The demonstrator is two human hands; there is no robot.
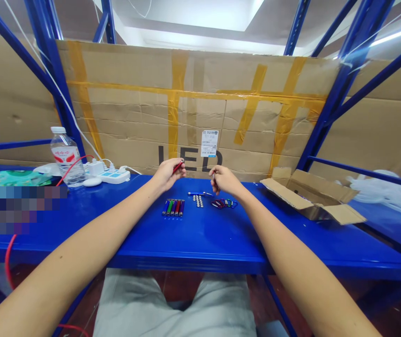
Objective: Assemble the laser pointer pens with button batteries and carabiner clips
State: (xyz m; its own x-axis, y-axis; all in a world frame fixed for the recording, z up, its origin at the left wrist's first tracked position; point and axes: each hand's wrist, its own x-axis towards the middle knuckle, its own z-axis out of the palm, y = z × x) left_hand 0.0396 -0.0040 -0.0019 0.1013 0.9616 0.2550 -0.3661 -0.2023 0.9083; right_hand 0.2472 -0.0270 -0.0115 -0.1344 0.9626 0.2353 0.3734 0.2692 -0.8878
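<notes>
My left hand (168,175) is closed around a small red metal tube (178,166), like a mini flashlight, its silvery end pointing up and right. To its right, my right hand (223,179) is pinched on something small and shiny, too small to name. Both hands hover above the blue table. Below them lies a row of coloured metal tubes (173,208) with silvery ends, side by side. A blue tube (196,194) with a silvery end lies crosswise behind several small round silvery pieces (198,201), like button cells. Coloured carabiners (224,203) lie under my right hand.
An open cardboard box (310,196) stands on the right of the blue table (193,243). At left are a water bottle (67,159), a white power strip (114,176) and a green packet (16,178). A large cardboard sheet (126,121) and blue posts close off the back.
</notes>
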